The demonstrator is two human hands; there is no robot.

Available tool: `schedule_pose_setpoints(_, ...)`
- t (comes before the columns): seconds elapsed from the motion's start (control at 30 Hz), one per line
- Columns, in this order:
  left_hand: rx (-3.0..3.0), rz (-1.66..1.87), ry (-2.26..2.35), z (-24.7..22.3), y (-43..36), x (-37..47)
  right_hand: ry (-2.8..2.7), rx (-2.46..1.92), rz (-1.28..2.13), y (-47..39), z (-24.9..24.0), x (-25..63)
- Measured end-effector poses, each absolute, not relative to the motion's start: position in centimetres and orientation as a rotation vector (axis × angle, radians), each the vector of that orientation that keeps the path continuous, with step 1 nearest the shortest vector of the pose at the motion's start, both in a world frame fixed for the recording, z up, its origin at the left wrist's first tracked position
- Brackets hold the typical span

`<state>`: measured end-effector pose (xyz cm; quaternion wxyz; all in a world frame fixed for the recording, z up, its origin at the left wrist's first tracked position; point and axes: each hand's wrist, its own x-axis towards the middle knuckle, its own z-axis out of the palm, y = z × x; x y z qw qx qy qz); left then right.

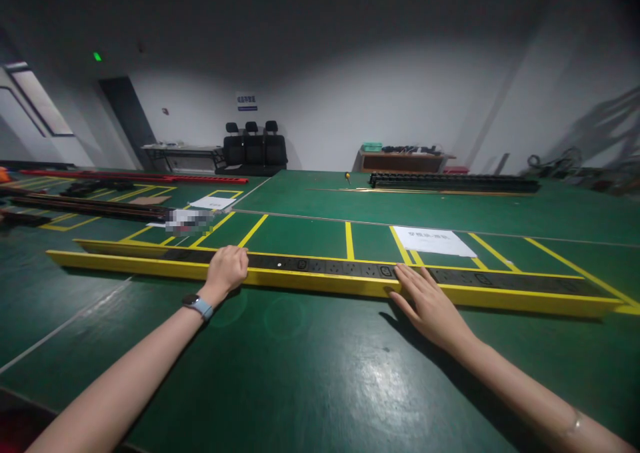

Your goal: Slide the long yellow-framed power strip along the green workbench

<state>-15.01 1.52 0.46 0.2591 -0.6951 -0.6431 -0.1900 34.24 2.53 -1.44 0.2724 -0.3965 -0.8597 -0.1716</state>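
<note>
A long yellow strip with a black face of power sockets lies across the green floor in front of me. My left hand curls over its near edge left of centre, fingers wrapped on the rim; a watch sits on that wrist. My right hand lies flat with fingers spread, its fingertips on the strip's near edge right of centre.
White paper sheets lie beyond the strip inside yellow floor markings. More long strips lie at the far left and far back right. Black seats and a bench stand against the back wall.
</note>
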Motion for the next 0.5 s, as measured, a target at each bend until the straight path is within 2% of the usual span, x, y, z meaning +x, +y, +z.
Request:
schedule_pose_setpoints(0.27,-1.870,-0.599,-1.714,0.1,2.6,-10.9,-2.277,-1.092,-0.406,4.7,-2.0,39.6)
schedule_pose_setpoints(0.5,-2.011,-0.649,-1.647,0.0,1.7,-13.2,-2.212,-1.100,-0.384,5.1,-1.9,41.5)
